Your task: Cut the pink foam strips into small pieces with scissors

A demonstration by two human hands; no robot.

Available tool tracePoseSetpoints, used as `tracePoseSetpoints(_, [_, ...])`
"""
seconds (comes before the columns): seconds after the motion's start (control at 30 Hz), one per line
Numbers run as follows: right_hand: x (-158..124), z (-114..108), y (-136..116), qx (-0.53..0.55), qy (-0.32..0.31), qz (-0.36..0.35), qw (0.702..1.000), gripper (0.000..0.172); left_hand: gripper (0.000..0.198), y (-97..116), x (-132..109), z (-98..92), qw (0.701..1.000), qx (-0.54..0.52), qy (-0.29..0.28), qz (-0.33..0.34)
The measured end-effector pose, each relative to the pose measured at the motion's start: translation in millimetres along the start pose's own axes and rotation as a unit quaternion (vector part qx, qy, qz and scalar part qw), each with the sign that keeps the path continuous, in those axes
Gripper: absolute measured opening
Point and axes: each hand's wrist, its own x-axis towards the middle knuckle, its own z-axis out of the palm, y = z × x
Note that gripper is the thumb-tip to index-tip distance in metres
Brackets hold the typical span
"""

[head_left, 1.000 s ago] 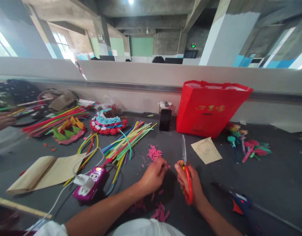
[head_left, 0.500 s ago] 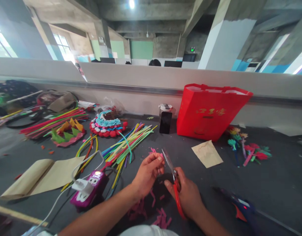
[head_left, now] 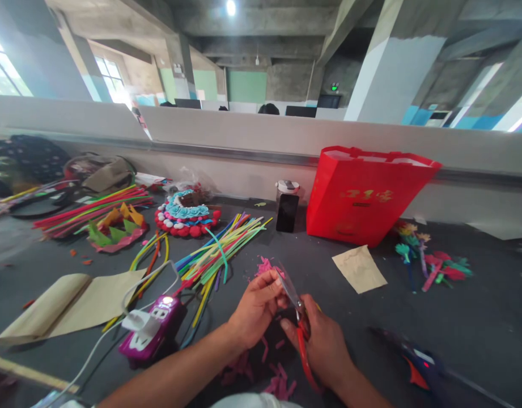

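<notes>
My right hand [head_left: 322, 340] is wrapped round the red handles of a pair of scissors [head_left: 302, 334], whose blades point up and left to the fingertips of my left hand [head_left: 258, 306]. Between my left thumb and fingers a small pink piece [head_left: 280, 273] is pinched, right beside the blades. Just beyond the fingertips lies a small heap of pink bits [head_left: 264, 265]. More pink strips [head_left: 280, 382] are scattered on the dark table below my hands.
Colourful stems [head_left: 226, 243], a purple power strip [head_left: 152, 328] and brown paper [head_left: 73, 306] lie left. A phone [head_left: 287, 213] and red bag [head_left: 366, 195] stand behind. At right are brown paper [head_left: 359, 269], paper flowers [head_left: 445, 265] and a glue gun [head_left: 417, 360].
The scissor blades have moved slightly down and left, closer to my left fingertips. More of the pink heap beyond my left hand shows. The view has shifted a little.
</notes>
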Motion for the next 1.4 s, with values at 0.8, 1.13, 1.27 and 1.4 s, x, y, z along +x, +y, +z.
tracePoseSetpoints(0.8, [-2.5,6.1,0.7,0.033,-0.007,0.024,0.999,0.027,0.015,-1.9,0.5,-1.1,1.0,0.003,-0.001,-0.001])
tracePoseSetpoints(1.13, [-0.9,2.6,-4.6,-0.039,0.004,0.012,0.999,0.025,0.015,-4.7,0.1,-1.5,1.0,0.0,0.003,-0.002])
tracePoseSetpoints(1.27, [-1.4,2.7,-3.3,-0.037,-0.008,0.02,0.999,0.026,0.015,-5.9,0.9,-2.9,1.0,0.006,0.005,-0.004])
tracePoseSetpoints(1.4, [-1.1,1.8,-3.8,-0.046,-0.002,0.019,0.999,0.028,0.015,-5.1,0.8,-2.2,1.0,0.005,0.001,0.001])
